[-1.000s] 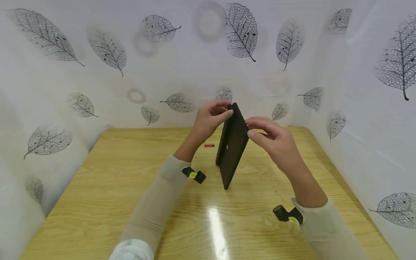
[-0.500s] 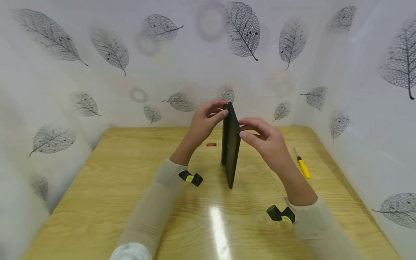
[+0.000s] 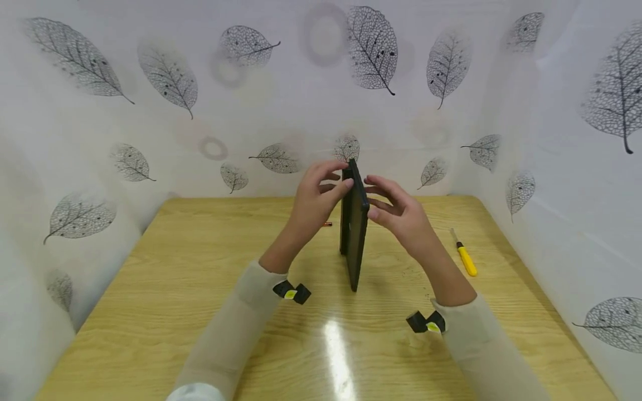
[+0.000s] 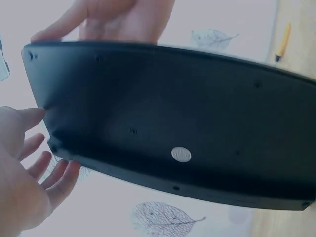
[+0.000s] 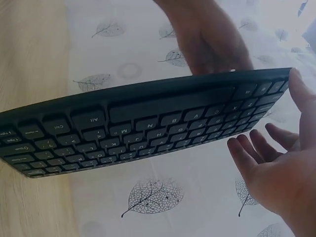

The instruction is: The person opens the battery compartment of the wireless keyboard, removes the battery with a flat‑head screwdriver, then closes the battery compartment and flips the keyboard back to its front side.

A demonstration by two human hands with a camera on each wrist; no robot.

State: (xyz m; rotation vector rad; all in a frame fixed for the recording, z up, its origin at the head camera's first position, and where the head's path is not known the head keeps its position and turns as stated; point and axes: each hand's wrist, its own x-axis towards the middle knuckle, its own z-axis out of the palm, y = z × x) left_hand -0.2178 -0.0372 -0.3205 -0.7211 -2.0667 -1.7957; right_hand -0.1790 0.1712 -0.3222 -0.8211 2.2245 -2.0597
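A black keyboard (image 3: 356, 234) stands upright on its short end, nearly edge-on in the head view. Its plain underside (image 4: 163, 98) fills the left wrist view, with a pale oval badge, and its keys (image 5: 148, 128) face the right wrist camera. My left hand (image 3: 313, 200) holds the upper end, thumb on the underside and fingertips at the far rim. My right hand (image 3: 398, 214) has its thumb against the near upper corner. The right hand's other fingers are spread and loosely bent beside the key side; whether their tips touch it I cannot tell.
A yellow-handled screwdriver (image 3: 466, 260) lies on the right of the wooden table (image 3: 175, 289). Just behind my left wrist shows a small red-and-black battery (image 3: 328, 224), partly covered. Leaf-printed white curtains (image 3: 281, 111) enclose the back and sides.
The keyboard has turned more edge-on and shifted slightly left before steadying. My right hand moved left with it and its fingers loosened from the corner. The screwdriver came into sight.
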